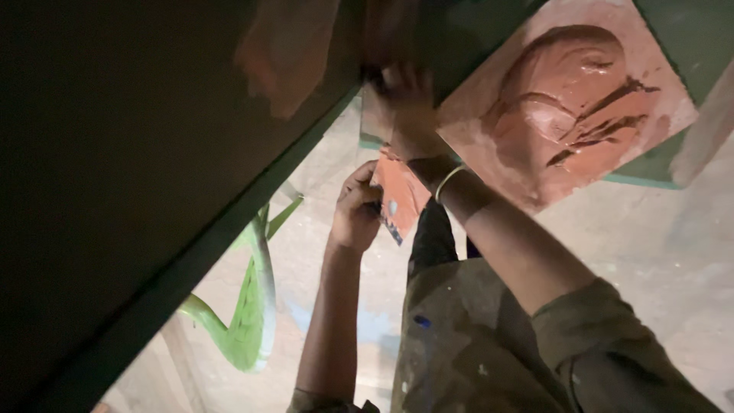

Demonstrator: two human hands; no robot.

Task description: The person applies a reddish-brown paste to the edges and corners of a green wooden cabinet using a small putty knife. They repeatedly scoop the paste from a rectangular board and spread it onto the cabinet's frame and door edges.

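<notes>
Dusty floor (673, 252) — left hand (355, 210) grips putty-smeared scraper (399, 195).

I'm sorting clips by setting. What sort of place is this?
Probably a painting or finishing workshop. A square board carries a mound of reddish putty, the left hand holds a putty-smeared scraper, the dark panel has a reddish patch, and the trousers are paint-flecked.
</notes>
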